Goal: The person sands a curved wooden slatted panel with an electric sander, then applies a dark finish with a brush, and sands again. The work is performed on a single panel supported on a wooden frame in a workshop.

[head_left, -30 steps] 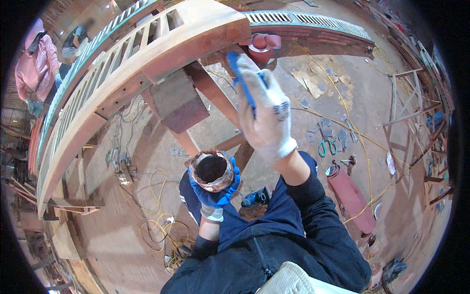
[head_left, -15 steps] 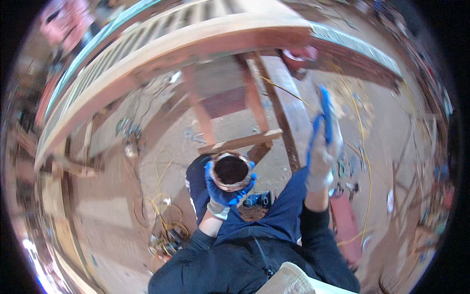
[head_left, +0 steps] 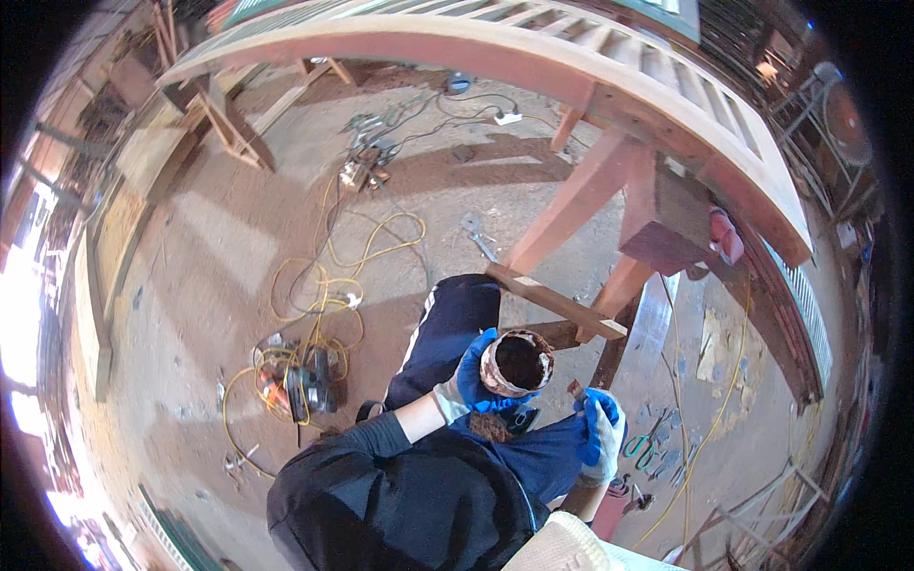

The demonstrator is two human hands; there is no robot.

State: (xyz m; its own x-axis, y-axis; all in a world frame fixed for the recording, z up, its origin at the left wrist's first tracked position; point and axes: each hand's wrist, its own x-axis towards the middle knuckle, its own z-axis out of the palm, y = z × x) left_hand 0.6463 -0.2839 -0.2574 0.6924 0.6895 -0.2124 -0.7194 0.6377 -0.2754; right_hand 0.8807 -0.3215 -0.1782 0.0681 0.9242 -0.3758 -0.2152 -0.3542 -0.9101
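A round tin (head_left: 493, 375) with a stained, crusted outside and dark brown contents is in my left hand (head_left: 466, 377), whose blue-coated glove wraps round its left side and underside. My right hand (head_left: 601, 430), in a matching blue and pale glove, is closed just right of the tin, above my right thigh. From its fingers pokes a small paintbrush (head_left: 576, 388) with a reddish-brown tip; the glove hides the rest. The tin and the brush are apart. In front stands a wooden trestle with a crossbar (head_left: 552, 297).
A long slatted wooden frame (head_left: 409, 48) spans the far side above the trestle. Tangled yellow cable (head_left: 328, 285) and a power tool (head_left: 314, 381) lie on the floor at left. Green-handled scissors (head_left: 643, 450) lie near my right hand. Planks (head_left: 90, 314) stand at far left.
My view has swung left. My right hand, stretched out flat before, has come down and nearer the tin and is now closed on the brush. My left hand still holds the tin.
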